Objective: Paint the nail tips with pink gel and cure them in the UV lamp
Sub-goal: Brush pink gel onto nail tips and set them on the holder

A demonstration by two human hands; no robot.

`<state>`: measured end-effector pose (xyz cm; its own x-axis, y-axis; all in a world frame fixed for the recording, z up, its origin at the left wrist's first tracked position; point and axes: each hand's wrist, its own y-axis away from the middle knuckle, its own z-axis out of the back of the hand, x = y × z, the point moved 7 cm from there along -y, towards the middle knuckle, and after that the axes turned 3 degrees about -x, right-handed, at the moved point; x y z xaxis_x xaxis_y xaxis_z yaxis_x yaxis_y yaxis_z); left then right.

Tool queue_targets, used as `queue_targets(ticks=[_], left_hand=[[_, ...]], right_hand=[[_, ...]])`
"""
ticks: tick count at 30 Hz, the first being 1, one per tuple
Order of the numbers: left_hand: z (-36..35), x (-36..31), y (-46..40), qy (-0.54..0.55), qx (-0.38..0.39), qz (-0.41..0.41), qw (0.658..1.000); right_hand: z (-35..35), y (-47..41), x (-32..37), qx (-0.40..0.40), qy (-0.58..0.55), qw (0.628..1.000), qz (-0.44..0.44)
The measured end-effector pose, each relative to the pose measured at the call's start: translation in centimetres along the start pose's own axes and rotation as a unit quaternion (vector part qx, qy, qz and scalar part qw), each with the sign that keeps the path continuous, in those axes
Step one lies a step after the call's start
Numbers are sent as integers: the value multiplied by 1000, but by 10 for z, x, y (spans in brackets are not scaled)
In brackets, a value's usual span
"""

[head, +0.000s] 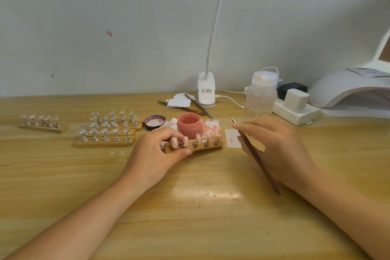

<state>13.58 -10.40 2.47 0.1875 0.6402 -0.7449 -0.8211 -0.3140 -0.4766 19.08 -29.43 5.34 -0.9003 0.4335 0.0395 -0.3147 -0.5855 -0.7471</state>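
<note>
painted strip ready for the lamp

wooden table (84, 175): left hand (156, 154) pinches the strip of pink nail tips (202, 144); right hand (274, 148) pinches the brush (259, 158). painting looks finished; next, carry it level to the uv lamp (348, 88) at two o'clock.

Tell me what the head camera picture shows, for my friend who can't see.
A left hand holds a wooden strip of pink nail tips on a table, while the right hand holds a brush beside an open pink jar.

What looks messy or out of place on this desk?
Pink gel has strayed: smears on the wall, blotches on the paper beside the open jar, and spots on the clear bottle. Nothing looks tipped or broken.
</note>
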Motion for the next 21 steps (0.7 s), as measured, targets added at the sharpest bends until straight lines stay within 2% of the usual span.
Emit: queue_targets(ticks=[6,14,21], left_hand=[[0,-5,1,-4,-1,-12,1000],[1,-6,2,-4,-7,-16,1000],[3,-8,3,0,-15,-18,1000]], right_hand=[[-18,5,-12,87,-8,993,-83],[-28,8,-17,147,4,984,-102],[-27,8,-15,151,-5,983,-100]])
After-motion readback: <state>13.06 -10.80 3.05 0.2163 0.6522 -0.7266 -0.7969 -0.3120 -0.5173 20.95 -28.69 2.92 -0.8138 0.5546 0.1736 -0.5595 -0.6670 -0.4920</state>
